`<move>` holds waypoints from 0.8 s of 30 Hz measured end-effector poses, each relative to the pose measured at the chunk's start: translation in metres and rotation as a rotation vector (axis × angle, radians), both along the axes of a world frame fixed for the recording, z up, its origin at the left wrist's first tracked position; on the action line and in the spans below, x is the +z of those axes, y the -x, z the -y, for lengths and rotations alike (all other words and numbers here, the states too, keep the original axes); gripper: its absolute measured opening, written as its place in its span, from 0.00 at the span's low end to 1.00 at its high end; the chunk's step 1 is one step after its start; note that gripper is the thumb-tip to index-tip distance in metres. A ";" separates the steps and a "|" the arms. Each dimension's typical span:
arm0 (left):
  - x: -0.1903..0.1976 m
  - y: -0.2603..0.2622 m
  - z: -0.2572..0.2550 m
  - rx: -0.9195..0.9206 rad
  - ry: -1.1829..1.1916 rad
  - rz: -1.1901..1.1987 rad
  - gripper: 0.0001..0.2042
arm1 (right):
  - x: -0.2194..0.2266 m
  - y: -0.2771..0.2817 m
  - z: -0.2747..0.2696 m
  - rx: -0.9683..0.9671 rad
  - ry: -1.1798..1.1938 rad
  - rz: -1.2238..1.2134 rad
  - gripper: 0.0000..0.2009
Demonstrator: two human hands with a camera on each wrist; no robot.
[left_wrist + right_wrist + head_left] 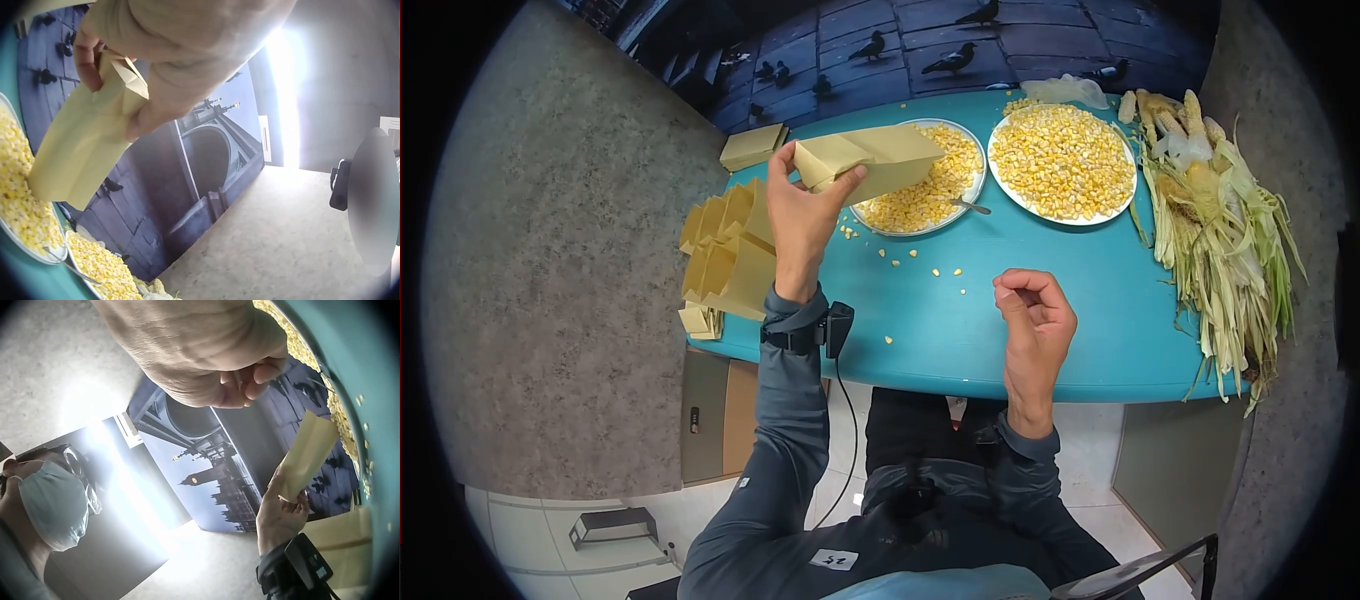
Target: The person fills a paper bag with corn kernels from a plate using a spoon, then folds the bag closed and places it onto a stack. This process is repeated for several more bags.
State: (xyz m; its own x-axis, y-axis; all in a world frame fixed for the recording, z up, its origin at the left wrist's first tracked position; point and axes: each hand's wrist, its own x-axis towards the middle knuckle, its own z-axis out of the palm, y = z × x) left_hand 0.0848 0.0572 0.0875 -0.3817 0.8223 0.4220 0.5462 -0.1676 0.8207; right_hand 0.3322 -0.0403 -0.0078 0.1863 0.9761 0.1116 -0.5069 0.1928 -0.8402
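Note:
In the head view my left hand [805,215] pinches one end of a tan paper bag [890,160] between thumb and fingers. The bag lies nearly level, its far end over the left plate of corn kernels [910,205]. The left wrist view shows the hand [169,56] gripping the folded end of the bag [84,144], which slants down towards the kernels. Above the table near its front edge is my right hand [1037,335], fingers loosely curled, thumb near the index fingertip, with nothing visible in it. The right wrist view shows that hand [200,353] with bent fingers.
Several opened paper bags [735,275] stand at the table's left, with flat bags [752,147] behind. A spoon [970,206] rests on the left plate. Right of it are another plate of kernels [1062,165] and husks with cobs [1220,230]. Loose kernels [913,253] dot the table.

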 end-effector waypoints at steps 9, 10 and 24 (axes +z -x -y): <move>0.002 0.008 0.004 0.008 -0.053 0.018 0.43 | 0.000 0.002 0.002 0.007 -0.001 -0.012 0.04; 0.002 0.008 0.004 0.008 -0.051 0.024 0.43 | 0.000 0.001 0.002 0.002 0.001 -0.003 0.04; 0.002 0.008 0.001 -0.019 -0.108 0.096 0.44 | -0.001 -0.002 0.000 -0.004 0.031 0.006 0.04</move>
